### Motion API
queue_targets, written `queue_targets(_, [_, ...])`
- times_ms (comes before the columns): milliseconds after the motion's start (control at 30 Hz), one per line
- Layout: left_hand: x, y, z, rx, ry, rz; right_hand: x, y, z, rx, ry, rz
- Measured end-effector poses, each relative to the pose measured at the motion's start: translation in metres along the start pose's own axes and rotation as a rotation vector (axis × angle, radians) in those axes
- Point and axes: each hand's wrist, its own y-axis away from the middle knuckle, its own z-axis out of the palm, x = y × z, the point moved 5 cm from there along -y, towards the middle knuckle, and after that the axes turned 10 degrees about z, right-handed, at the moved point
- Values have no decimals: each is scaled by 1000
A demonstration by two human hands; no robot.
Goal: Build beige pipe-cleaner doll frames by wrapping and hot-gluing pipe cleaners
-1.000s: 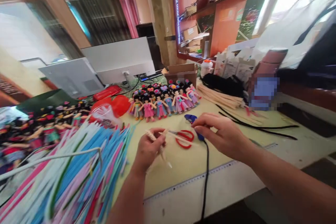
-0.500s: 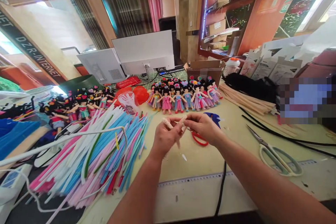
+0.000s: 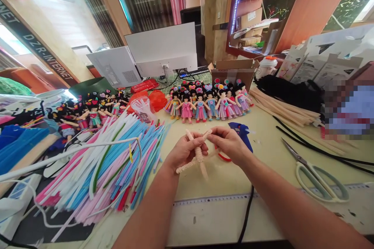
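Note:
My left hand point(image 3: 181, 151) is closed around a cream twisted pipe-cleaner piece point(image 3: 199, 155) above the middle of the table. One of its ends points up past the thumb, and a coiled arm of it sticks out under the palm to the left. The fingertips of my right hand point(image 3: 229, 142) pinch another coiled end at the upper right of the same piece. Just behind my right hand lies a dark blue object point(image 3: 244, 138) whose kind I cannot make out. A red loop point(image 3: 224, 158), partly hidden, shows beneath that hand.
Left of my hands spreads a heap of coloured pipe cleaners point(image 3: 117, 163). Several finished dolls point(image 3: 201, 105) stand behind, more dolls point(image 3: 93, 113) at far left. Scissors point(image 3: 315, 179) lie right, near cream stems point(image 3: 286, 105) and black stems point(image 3: 318, 153). A ruler point(image 3: 210, 200) crosses the front.
The cream piece has turned in my hands, so its coiled arm and lower end now show below my left hand. The view has shifted slightly.

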Motion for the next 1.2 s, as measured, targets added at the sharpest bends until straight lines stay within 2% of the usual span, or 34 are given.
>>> queue_targets(100, [11, -1, -18, 221, -223, 190, 4, -4, -4, 72, 51, -38])
queue_targets(167, [25, 4, -25, 372, -509, 397, 4, -5, -5, 128, 83, -55])
queue_targets(200, [32, 8, -23, 400, -662, 494, 4, -5, -5, 147, 108, -58])
queue_targets(267, [38, 14, -11, 362, -928, 629, 4, -3, -3, 163, 163, -55])
queue_targets(300, [39, 16, -3, 315, -1028, 654, 4, -1, -2, 164, 181, -53])
queue_targets(367, [35, 17, 7, 242, -1163, 639, 3, 1, 1, 166, 190, -53])
queue_targets(467, [31, 17, 12, 223, -1231, 589, 3, 3, 3, 163, 178, -56])
queue_targets(567, [30, 14, 8, 221, -1178, 563, 2, 2, 5, 93, 185, -79])
queue_targets(700, [30, 12, 1, 201, -988, 492, -2, 0, 1, 9, 184, -135])
queue_targets(833, [25, 10, -3, 124, -727, 328, -2, -1, -2, -22, 150, -159])
queue_targets(1000, [12, 7, -1, 25, -393, 126, 3, -2, -1, -67, 61, -113])
queue_targets(1200, [9, 9, 4, -59, -193, 58, -3, 4, 3, -163, -23, -46])
